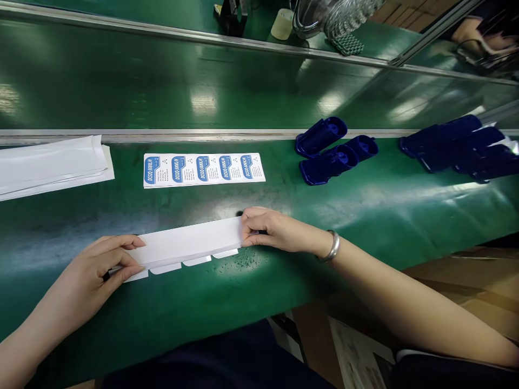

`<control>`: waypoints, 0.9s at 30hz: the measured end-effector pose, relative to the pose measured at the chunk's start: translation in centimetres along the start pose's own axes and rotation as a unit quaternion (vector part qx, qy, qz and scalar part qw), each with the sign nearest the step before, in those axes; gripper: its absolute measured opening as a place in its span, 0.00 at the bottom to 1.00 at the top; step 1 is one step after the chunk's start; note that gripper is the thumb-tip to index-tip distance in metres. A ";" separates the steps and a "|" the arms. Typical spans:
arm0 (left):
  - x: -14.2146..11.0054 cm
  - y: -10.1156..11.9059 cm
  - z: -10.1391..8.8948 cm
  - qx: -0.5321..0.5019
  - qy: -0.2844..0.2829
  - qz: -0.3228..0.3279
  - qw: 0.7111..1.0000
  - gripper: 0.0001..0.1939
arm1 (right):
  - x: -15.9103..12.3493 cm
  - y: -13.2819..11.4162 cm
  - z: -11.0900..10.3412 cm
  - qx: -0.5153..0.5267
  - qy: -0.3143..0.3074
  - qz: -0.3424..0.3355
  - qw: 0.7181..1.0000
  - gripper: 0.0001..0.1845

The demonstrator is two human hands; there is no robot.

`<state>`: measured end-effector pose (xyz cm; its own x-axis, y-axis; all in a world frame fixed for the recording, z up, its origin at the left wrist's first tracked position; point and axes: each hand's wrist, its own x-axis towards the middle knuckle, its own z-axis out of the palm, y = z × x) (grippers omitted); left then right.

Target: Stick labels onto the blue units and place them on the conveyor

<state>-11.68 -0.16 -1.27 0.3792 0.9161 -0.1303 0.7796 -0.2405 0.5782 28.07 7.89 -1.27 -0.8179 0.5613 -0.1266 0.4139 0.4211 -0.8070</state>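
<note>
A white label sheet [190, 239] is stretched between my two hands just over the green bench, its blank side up. Several label tabs stick out below its lower edge. My left hand [107, 265] pinches the left end between thumb and fingers. At the other end, my right hand [263, 229], with a silver bangle on the wrist, has its fingers curled closed on the sheet. Beyond the hands lies a strip of blue-and-white printed labels [205, 170], face up.
White sheets [52, 162] are stacked at the left. Dark blue plastic parts [328, 165] stand to the right, with more blue parts [446, 143] farther right. A metal rail [203, 135] runs along the back. A co-worker's hand [486, 40] shows at the top right.
</note>
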 end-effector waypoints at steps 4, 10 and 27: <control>-0.1 -0.1 0.1 0.006 0.000 0.000 1.000 0.20 | -0.1 -0.2 -0.4 0.034 -0.028 0.018 0.999 0.08; 0.2 -0.2 0.1 0.002 0.010 0.018 1.000 0.17 | 0.1 -0.6 0.4 -0.095 0.004 0.011 0.995 0.08; 0.0 0.1 0.1 0.009 0.023 0.028 0.999 0.15 | 0.2 0.1 -0.1 -0.085 0.062 0.004 0.995 0.18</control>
<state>-11.53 -0.27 -1.30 0.3993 0.9149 -0.0597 0.7663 -0.2973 0.5695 27.99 8.12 -1.28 -0.7633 0.6439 -0.0526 0.4902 0.5241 -0.6964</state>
